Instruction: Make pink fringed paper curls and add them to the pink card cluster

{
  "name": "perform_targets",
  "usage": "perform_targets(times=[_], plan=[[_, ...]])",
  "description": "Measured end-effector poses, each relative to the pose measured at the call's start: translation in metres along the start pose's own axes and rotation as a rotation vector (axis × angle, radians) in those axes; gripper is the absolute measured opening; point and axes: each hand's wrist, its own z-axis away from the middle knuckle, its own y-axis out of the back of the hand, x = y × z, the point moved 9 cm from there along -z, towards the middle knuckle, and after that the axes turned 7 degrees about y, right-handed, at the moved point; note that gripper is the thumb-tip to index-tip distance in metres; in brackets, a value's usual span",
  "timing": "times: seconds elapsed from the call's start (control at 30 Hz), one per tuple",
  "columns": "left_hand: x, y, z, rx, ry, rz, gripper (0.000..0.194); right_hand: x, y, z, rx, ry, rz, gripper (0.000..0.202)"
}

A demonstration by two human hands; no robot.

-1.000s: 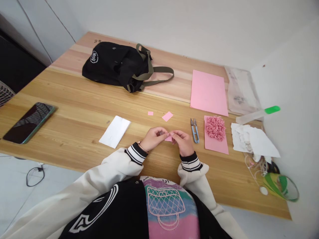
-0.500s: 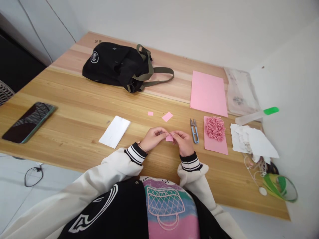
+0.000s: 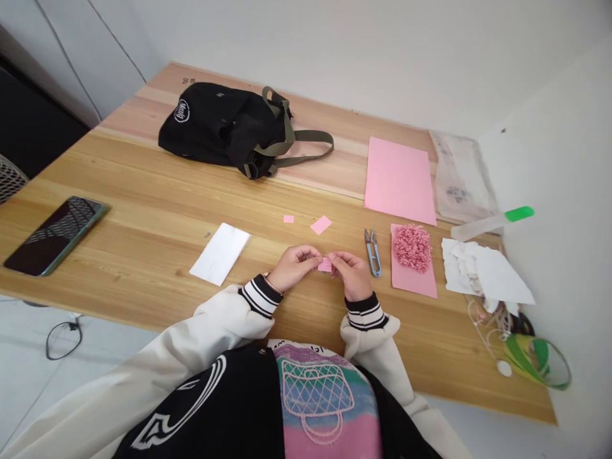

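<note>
pinching what seems a small pink paper (image 3: 325, 264), both hands (image 3: 325, 271) sit left of blue snips (image 3: 373, 253).

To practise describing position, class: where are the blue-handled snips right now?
In the head view, the snips lie right of the right hand, just left of the pink fluffy bundle.

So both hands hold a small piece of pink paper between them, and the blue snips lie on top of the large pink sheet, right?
Not quite: the head view shows the blue snips lying on the bare wood of the table. Both hands do hold a small piece of pink paper between them.
</note>
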Motion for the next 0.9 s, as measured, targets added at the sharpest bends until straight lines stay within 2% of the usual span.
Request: perform_targets(times=[0.13,0.37,0.9], plan=[[0.0004,-0.0004,-0.0001,-0.005,-0.013,-0.002,0.018,-0.0016,-0.0020,0.0017,-0.013,-0.029,-0.030,0.024],[0.0030,-0.0004,0.0010,0.002,-0.015,-0.016,0.019,-0.0042,-0.0048,0.0014,-0.048,0.014,0.020,0.015],[0.0013,-0.0008,-0.0001,0.003,-0.004,-0.014,0.017,-0.0055,-0.0029,0.0010,-0.028,0.041,0.051,0.016]])
